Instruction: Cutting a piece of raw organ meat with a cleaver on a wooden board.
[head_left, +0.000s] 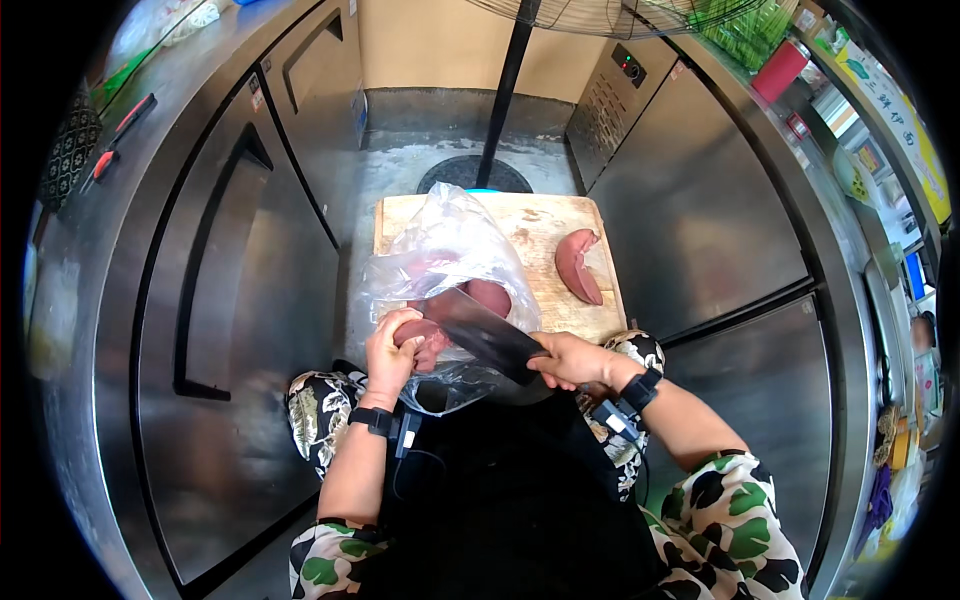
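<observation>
My left hand (390, 352) grips a piece of pinkish meat (427, 343) over the open mouth of a clear plastic bag (465, 225). In my right hand (574, 360) is a cleaver (480, 330), its broad dark blade slanting across the bag toward the held meat. The blade's far end lies close to that meat; whether it touches cannot be told. More reddish meat (491, 296) shows inside the bag, partly hidden by the blade and the plastic. A separate curved piece of meat (579, 268) lies on the right of the wooden cutting board (562, 214).
Stainless steel cabinets stand close on the left (247, 315) and right (705, 187). Beyond the board, a black fan pole (504, 97) rises from a round base (450, 172). Red-handled tools (105, 161) lie on the left counter. A red bottle (780, 71) stands on the right counter.
</observation>
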